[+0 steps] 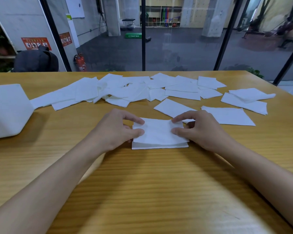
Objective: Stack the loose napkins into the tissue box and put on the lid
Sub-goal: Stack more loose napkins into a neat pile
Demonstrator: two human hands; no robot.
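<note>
Napkin stack, tabletop centre: thin, pinched at its edges by left hand and right hand. Loose napkins: most still scattered beyond. Tissue box: far left, apart. Judged early.

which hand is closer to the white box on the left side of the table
Left. The left hand grips the napkin stack at its left edge, the side toward the tissue box; the right hand grips its right edge, farther from the box.

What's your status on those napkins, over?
Left hand and right hand pinch the napkin stack at its ends. Loose napkins scattered beyond. Tissue box at left, nothing between.
</note>
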